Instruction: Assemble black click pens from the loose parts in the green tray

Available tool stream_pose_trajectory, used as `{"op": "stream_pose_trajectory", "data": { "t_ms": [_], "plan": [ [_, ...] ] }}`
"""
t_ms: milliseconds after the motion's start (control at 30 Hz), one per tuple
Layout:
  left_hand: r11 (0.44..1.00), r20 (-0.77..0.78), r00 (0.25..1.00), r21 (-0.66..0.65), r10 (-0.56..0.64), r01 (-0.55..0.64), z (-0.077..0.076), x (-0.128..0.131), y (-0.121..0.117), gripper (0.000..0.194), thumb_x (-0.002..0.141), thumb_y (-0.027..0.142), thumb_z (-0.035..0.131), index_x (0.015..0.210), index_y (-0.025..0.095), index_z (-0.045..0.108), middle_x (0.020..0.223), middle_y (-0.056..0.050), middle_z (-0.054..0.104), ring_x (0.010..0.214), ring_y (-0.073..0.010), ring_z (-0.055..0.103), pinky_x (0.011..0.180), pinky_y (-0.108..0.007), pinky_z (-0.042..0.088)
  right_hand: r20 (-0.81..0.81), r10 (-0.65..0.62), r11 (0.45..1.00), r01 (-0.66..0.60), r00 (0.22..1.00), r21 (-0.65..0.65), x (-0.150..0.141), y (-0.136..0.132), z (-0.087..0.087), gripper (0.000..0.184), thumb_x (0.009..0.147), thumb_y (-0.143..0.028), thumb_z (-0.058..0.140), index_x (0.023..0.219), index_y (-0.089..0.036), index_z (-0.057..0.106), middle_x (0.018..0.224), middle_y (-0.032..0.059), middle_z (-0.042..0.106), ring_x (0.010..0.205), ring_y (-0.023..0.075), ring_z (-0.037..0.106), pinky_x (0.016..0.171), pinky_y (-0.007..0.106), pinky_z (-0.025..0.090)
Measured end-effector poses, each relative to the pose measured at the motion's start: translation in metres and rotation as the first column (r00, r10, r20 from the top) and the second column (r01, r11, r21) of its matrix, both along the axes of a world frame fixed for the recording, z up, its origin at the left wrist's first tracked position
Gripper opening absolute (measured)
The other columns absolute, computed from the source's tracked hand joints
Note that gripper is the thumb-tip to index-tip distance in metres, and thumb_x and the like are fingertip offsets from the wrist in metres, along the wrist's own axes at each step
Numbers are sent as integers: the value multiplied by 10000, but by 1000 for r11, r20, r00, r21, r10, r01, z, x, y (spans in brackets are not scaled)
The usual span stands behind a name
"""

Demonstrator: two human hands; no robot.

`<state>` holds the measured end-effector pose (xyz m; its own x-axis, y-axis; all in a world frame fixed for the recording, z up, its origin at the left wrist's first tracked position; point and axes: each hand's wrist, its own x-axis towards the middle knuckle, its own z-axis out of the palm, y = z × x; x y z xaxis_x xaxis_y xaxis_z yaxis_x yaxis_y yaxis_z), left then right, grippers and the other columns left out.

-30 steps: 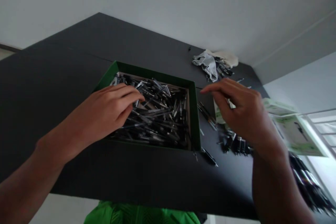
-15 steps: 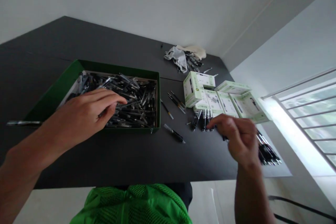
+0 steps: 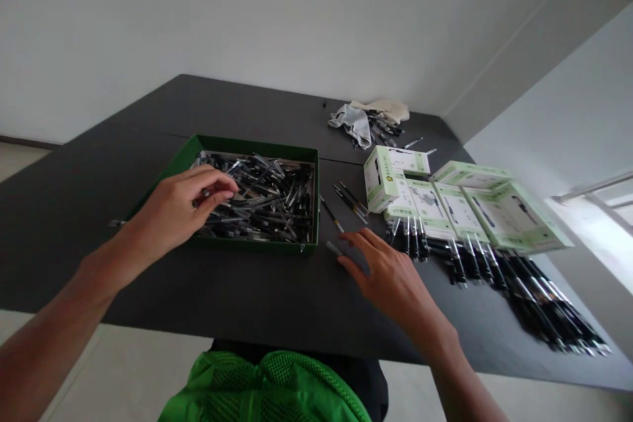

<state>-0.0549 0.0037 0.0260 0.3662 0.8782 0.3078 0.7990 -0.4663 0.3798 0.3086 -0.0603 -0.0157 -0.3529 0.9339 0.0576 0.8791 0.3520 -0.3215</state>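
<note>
My left hand (image 3: 190, 201) hovers over the near left part of a green box (image 3: 257, 246) filled with loose black and clear pens (image 3: 277, 201). Its thumb and fingers are pinched together, and what they hold, if anything, is hidden. My right hand (image 3: 386, 270) reaches low over the table to the right of the box, thumb and fingers apart. Between them lies a single pen (image 3: 333, 248) with a clear end, partly covered by the hand; whether I touch it is unclear. Several thin refills (image 3: 352, 201) lie just beyond.
Light green and white cartons (image 3: 380, 181) stand at the right, some open. Rows of pens (image 3: 548, 306) lie in front of them. Farther back, a grey and a cream cloth or glove (image 3: 353, 122) rest by more pens. A pen end (image 3: 117, 223) juts out left of the box.
My right hand has moved left from the pens by the cartons to the single pen, and its fingers have spread. My left hand stays pinched over the box. The camera view has shifted.
</note>
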Motion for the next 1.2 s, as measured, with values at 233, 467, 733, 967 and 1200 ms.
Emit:
{"op": "stream_pose_trajectory", "data": {
  "t_ms": [233,467,733,967,1200],
  "plan": [
    [980,-306,942,-181,-135,81,-22,-26,36,546,1072,537,440,1439,164,595,1482,-177,614,1405,-339,545,1186,-499,423,-144,263,946,-225,954,235,-6,43,38,224,1073,-247,522,1185,-199,710,1146,109,718,1030,242,708,852,379,597],
    [927,-347,860,-158,-374,340,-27,29,79,485,1101,390,433,1519,162,527,1560,-166,540,1491,-304,444,1251,-458,354,-117,495,838,-437,861,327,-32,99,61,243,1059,-177,507,1141,-183,735,1125,108,694,1067,238,662,916,388,547],
    [905,-429,797,-216,-425,366,-27,37,90,422,1105,267,339,1302,148,693,1240,-154,717,1119,-267,674,990,-373,482,-202,550,808,-457,810,372,-10,133,103,232,1028,-153,530,1089,-183,752,1017,64,735,849,159,648,781,311,498],
    [955,-548,783,-207,-294,213,0,49,90,328,1024,167,445,1056,211,769,898,-90,788,873,-262,716,888,-391,409,-210,494,851,-420,844,314,-1,119,125,220,1015,-199,561,1079,-201,772,940,36,780,796,158,684,704,289,494],
    [992,-625,777,29,-77,122,14,96,81,279,1028,160,481,1177,134,715,1102,-169,755,1021,-318,688,866,-409,402,-263,346,888,-224,900,403,35,97,158,173,1002,-203,621,1067,-237,778,853,-1,784,754,137,700,696,295,503]
  ]
}}
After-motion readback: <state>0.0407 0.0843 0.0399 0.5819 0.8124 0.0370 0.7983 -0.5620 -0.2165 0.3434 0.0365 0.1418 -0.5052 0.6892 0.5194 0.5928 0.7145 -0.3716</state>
